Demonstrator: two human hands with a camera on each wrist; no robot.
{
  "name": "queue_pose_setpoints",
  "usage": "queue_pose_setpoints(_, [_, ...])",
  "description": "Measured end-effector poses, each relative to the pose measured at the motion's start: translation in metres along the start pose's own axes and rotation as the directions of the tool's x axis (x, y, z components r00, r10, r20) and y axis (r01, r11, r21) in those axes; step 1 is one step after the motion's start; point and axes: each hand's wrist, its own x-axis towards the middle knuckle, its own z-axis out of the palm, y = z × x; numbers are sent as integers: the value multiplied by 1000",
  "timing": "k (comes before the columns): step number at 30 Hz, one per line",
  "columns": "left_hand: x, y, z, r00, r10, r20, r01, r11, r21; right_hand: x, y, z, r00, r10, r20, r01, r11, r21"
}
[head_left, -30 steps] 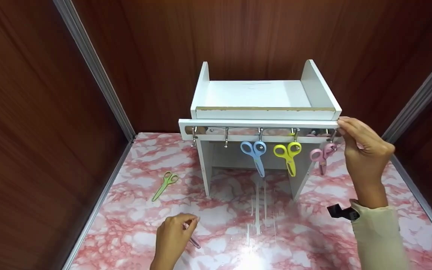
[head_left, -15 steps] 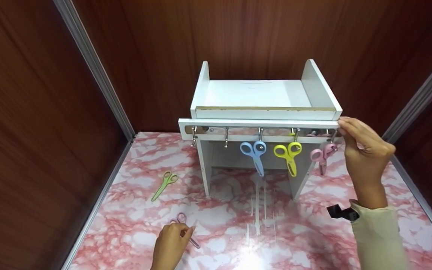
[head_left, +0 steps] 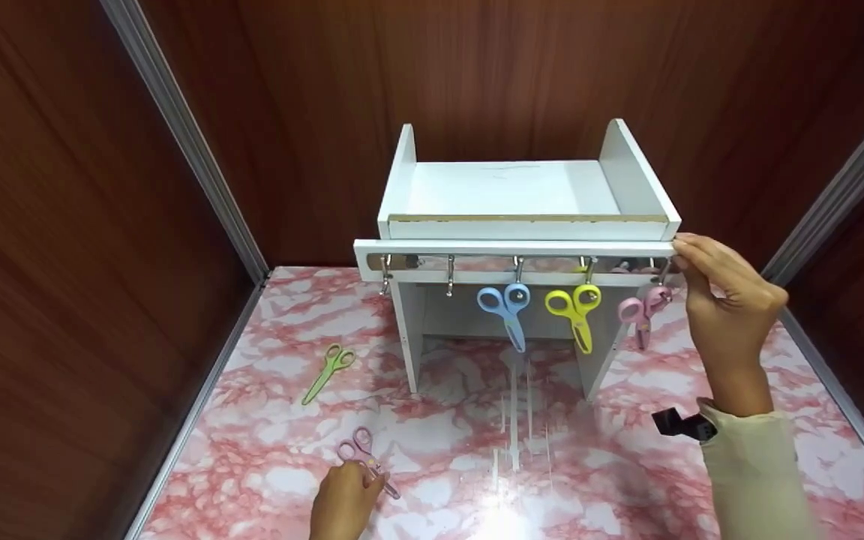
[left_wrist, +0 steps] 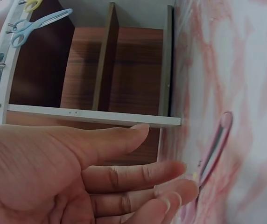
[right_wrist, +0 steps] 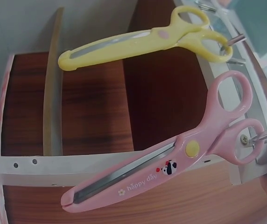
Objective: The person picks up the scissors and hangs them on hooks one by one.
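Observation:
Pink scissors [head_left: 358,448] lie on the marbled tabletop, partly hidden by my left hand [head_left: 346,499]. In the left wrist view its thumb [left_wrist: 117,141] stays apart from the fingers, whose tips are at the pink scissors. My right hand [head_left: 732,307] pinches the right end of a white hook rail [head_left: 469,246] fixed along the shelf's front. From its hooks hang blue scissors [head_left: 508,311], yellow scissors [head_left: 579,315] and a second pair of pink scissors [right_wrist: 171,154], which carries a panda print. Two hooks on the left hold nothing.
Green scissors [head_left: 327,371] lie left of the white shelf unit [head_left: 529,229] on the marbled tabletop [head_left: 274,442]. Brown wood-grain panels [head_left: 507,75] with metal corner strips stand at the back and sides.
My left hand has moved lower and nearer along the pink scissors, so their handle loops now show. The right hand stays at the rail's end.

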Motion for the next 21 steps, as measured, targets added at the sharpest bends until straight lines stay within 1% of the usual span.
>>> queue_pose_setpoints(3, [1, -1, 5, 999, -42, 6, 42, 999, 17, 0, 0, 0, 1000, -3, -1, 3, 1000, -2])
queue_pose_setpoints(4, [1, -1, 6, 998, -64, 6, 64, 998, 27, 0, 0, 0, 1000, -4, -1, 4, 1000, -3])
queue_pose_setpoints(7, [3, -2, 10, 993, -116, 2, 116, 991, 72, 0, -1, 0, 1000, -4, 1, 4, 1000, -7])
queue_pose_setpoints(9, [4, -3, 13, 991, -135, 0, 134, 986, 103, 0, -1, 0, 1000, -2, 4, 2, 1000, -6])
queue_pose_setpoints(14, [6, -9, 17, 991, -136, 11, 133, 979, 157, -1, 0, 0, 1000, 2, 8, -2, 1000, 1])
queue_pose_setpoints(21, [8, -12, 22, 991, -135, 24, 129, 977, 171, -1, 0, -1, 1000, 2, 7, -2, 1000, -1])
